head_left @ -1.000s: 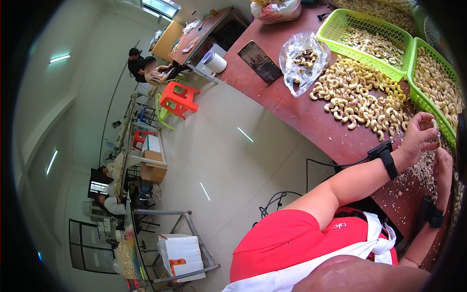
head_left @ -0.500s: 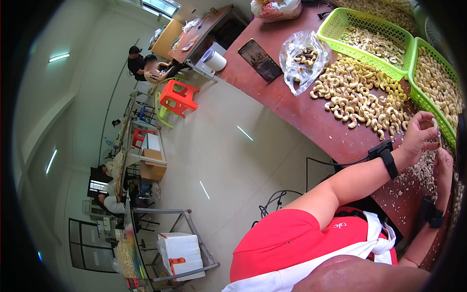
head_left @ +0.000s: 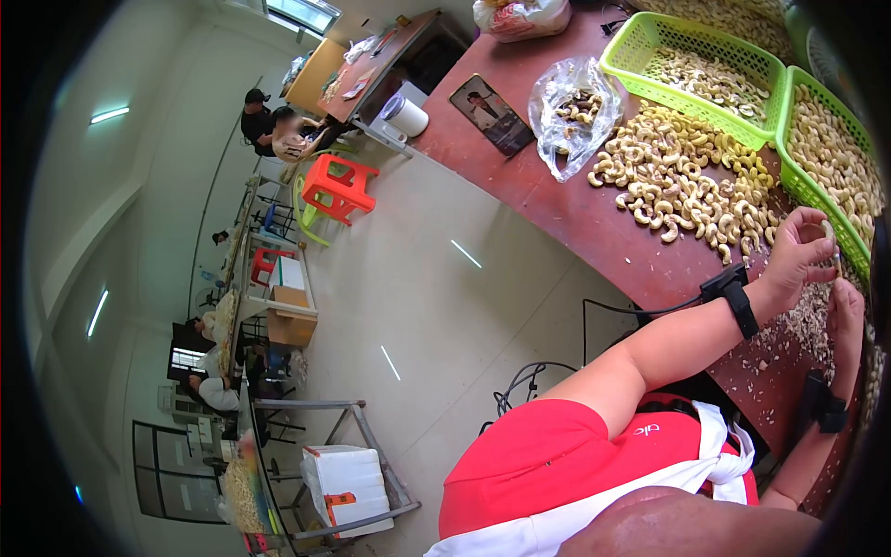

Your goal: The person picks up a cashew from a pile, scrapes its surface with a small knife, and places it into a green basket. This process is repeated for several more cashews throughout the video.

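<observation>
My left hand (head_left: 802, 252) is closed in a pinch, its fingertips on a pale cashew (head_left: 829, 228) beside the rim of a green basket. Just below it, my right hand (head_left: 845, 311) has its fingers pressed together, close to the left fingertips. A thin, pale piece shows between the two hands, too small to name. Under and beside the hands lie skin flakes and crumbs (head_left: 809, 327) on the red-brown table (head_left: 566, 218). To the left spreads a loose pile of cashews (head_left: 691, 176). Both wrists wear black straps; a cable runs from the left one.
Two green baskets (head_left: 778, 148) hold cashews. Near the pile are a clear plastic bag (head_left: 557, 139) with darker nuts and a phone (head_left: 492, 115) with its screen lit. Beyond the table stand a red stool (head_left: 340, 188), a white box (head_left: 348, 487) and several people at other tables.
The hands stay in nearly the same place, with only slight finger movement around the cashew. The phone's screen picture differs, and the whole view has shifted a little.
</observation>
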Motion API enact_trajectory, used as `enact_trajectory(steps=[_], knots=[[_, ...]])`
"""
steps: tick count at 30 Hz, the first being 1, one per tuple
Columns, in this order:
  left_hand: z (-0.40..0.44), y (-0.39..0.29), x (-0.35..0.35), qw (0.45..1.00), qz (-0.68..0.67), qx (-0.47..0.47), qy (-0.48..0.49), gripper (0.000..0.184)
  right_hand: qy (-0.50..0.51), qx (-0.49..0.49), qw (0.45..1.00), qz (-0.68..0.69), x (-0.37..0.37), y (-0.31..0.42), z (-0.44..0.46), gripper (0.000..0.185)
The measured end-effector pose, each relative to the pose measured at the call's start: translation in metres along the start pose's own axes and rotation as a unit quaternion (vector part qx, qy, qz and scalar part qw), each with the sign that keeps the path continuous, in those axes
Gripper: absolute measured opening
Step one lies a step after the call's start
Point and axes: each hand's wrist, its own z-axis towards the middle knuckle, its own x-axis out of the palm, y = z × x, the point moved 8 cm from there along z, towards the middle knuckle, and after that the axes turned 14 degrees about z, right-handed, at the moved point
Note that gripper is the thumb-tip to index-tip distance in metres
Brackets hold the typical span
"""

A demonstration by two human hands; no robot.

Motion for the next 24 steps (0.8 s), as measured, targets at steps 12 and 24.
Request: enact_trajectory(steps=[12, 24], knots=[[0.01, 0.014, -0.012, 0.999, 0.002, 0.032, -0.012, 0.034, -0.024, 0.023, 0.998, 0.047, -0.002, -0.001, 0.005, 0.026], [0.016, 0.024, -0.019, 0.998, -0.01, 0.046, -0.028, 0.035, -0.038, 0.041, 0.995, 0.078, -0.012, -0.013, 0.01, 0.022]])
